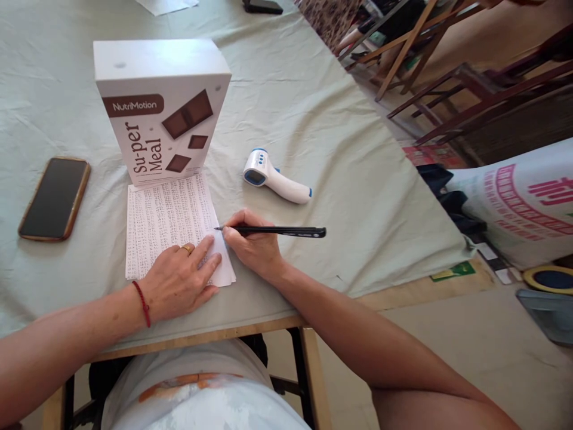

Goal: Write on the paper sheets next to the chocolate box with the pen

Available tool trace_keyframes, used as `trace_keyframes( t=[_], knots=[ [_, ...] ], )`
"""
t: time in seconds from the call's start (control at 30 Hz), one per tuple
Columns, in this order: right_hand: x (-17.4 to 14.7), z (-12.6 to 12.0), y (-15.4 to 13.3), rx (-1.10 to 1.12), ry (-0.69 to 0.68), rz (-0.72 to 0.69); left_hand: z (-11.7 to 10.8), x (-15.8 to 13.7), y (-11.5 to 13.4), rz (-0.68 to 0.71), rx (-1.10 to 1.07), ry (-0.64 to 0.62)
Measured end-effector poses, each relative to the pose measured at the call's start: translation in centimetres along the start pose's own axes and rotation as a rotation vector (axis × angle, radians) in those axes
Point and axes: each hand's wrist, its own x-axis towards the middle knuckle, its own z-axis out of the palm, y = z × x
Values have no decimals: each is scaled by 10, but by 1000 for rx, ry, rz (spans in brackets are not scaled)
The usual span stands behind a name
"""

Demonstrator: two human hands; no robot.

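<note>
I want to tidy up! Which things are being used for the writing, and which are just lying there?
In use: pen in right hand; written sheet under left hand.

Lying about: box, phone, thermometer, sack.

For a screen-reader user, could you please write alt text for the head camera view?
The right hand holds a black pen at the right edge of a densely written sheet of paper, which the left hand presses flat on a cloth-covered table. Behind the sheet stands a boxed meal, with a phone at left and a thermometer at right.
</note>
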Motion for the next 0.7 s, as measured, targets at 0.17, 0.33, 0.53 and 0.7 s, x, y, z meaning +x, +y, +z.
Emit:
trace_keyframes(
  t=[0.17,0.33,0.53,0.7],
  knots=[
    [1,0,-1,22,6,-12,0,0,0,2,10,21],
    [0,0,-2,34,24,-32,0,0,-1,7,8,36],
    [1,-1,-2,-44,148,-150,-1,1,0,-2,14,15],
    [10,-16,9,-273,206,-359,-1,1,1,-6,20,6]
  ],
)
